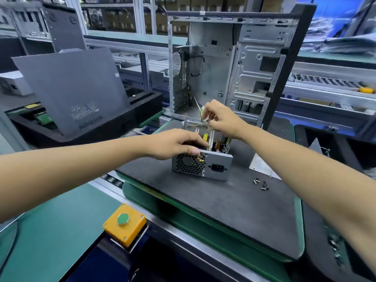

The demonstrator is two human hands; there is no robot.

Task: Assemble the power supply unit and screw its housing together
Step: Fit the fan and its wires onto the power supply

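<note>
Factory racks and conveyor rails back a dark-matted tabletop [213, 196] where the open power supply unit [202, 159] sits before an empty computer case [234, 66]. Left hand [179, 144] grips its top edge; right hand [221, 117] pinches its wire connector [205, 118]. Loose screws [261, 184] lie nearby. No legible writing.

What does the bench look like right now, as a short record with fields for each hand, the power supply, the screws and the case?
left hand: grips the near top edge of the power supply
right hand: pinches the wires above the power supply
power supply: top open, on the dark mat
screws: loose on the mat, right of the supply
computer case: upright behind, side open
</note>
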